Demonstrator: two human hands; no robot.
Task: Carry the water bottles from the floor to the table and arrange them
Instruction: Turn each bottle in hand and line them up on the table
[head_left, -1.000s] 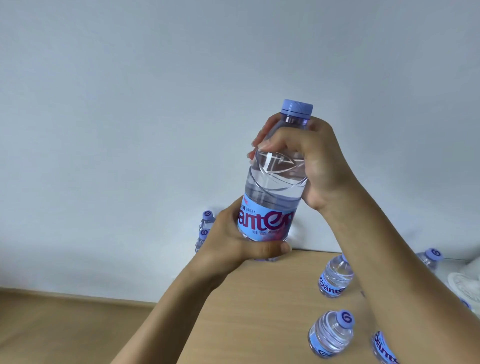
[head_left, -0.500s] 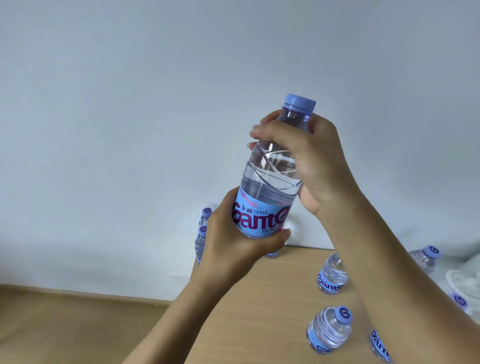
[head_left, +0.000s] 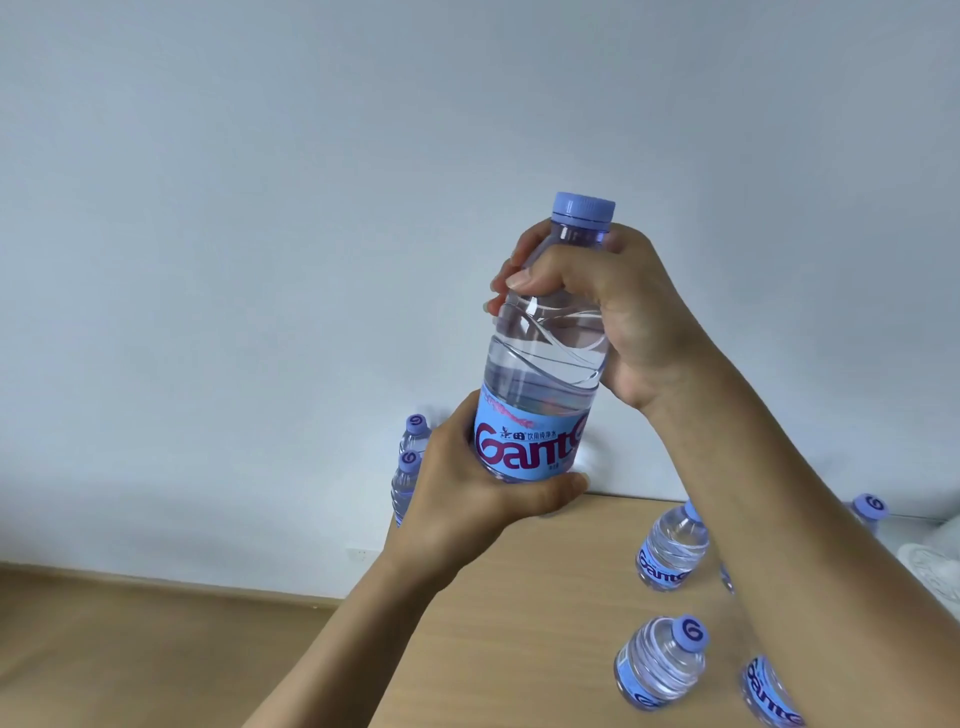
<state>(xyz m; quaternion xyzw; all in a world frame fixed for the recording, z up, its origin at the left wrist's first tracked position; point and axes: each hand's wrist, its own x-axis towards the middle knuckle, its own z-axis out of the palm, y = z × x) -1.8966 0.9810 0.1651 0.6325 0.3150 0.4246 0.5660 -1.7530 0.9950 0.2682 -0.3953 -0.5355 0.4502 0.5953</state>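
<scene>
I hold one clear water bottle (head_left: 545, 358) with a blue label and lilac cap upright in the air above the wooden table (head_left: 509, 613). My left hand (head_left: 467, 493) grips its lower part around the label. My right hand (head_left: 613, 312) grips its shoulder just under the cap. Several more bottles stand on the table: two at the far left edge behind my left hand (head_left: 410, 467), one in the middle right (head_left: 670, 551), one nearer to me (head_left: 660, 665), others partly hidden by my right arm.
A plain white wall rises behind the table. Wooden floor (head_left: 130, 649) lies to the left, below the table's edge. A white object (head_left: 935, 566) shows at the far right edge.
The bottle has turned in my hands, so the label's lettering now faces me more fully. Both hands keep their grip and have shifted slightly.
</scene>
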